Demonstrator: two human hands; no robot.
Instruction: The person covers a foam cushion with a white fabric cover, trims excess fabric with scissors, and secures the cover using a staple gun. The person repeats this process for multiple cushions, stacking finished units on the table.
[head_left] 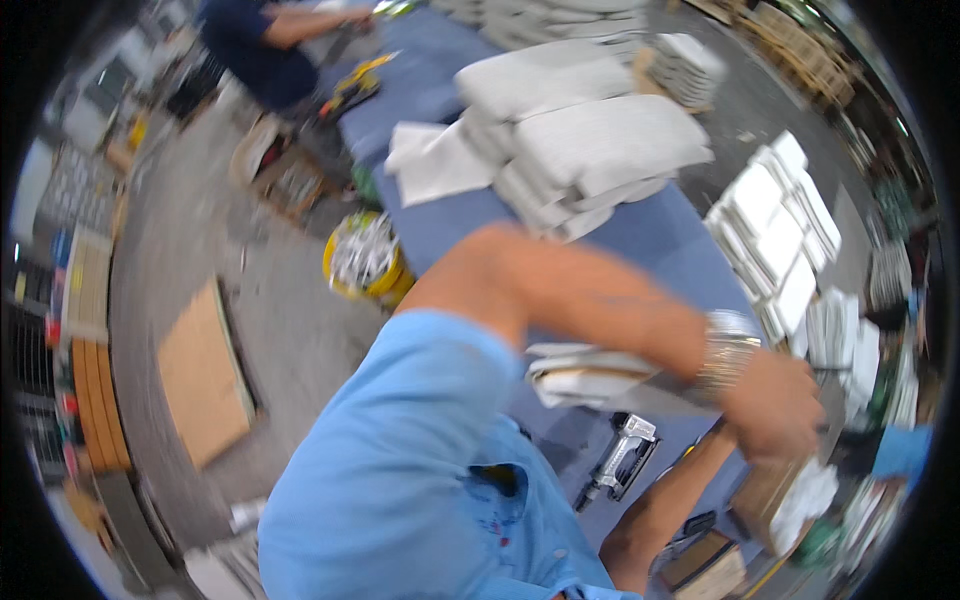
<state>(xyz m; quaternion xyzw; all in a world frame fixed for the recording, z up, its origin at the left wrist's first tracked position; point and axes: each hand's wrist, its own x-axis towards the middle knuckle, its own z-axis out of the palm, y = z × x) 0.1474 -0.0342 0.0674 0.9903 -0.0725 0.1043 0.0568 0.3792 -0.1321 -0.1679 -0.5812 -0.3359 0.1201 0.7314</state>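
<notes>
My left arm in a blue sleeve reaches across to the right, with a metal-banded wristwatch (728, 358) at the wrist. My left hand (775, 405) is smeared by motion, so its fingers cannot be read. It is beside the right end of a grey-white padded piece (590, 375) that lies under my forearm. My right forearm rises from the lower edge, and my right hand (728, 438) is mostly hidden behind the left one. A silver pneumatic staple gun (628, 450) rests on the blue-covered table (545, 415) close to my body.
Stacked grey upholstered pads (610, 140) stand farther up the table. White pads (775, 235) are piled beyond its right edge. A yellow bucket of scraps (365, 255) stands left of the table. A cardboard box (770, 500) is at lower right. Another person (260, 50) works at the far left.
</notes>
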